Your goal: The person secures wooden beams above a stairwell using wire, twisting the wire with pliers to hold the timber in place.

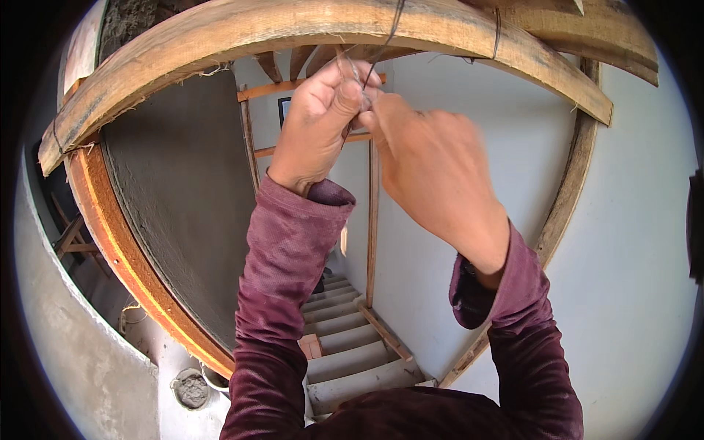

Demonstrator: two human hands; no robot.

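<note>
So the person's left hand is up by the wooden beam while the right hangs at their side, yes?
Not quite: the head view shows the right hand raised too, close beside the left hand, which is indeed up by the wooden beam.

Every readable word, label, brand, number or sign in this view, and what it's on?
None readable.
Long light-brown wooden beam: no legible marking.
Maroon velvety fabric sleeves: no lettering visible.
Small dark-edged bluish rectangle beside the bare left hand: too small to tell if it bears text.
</note>
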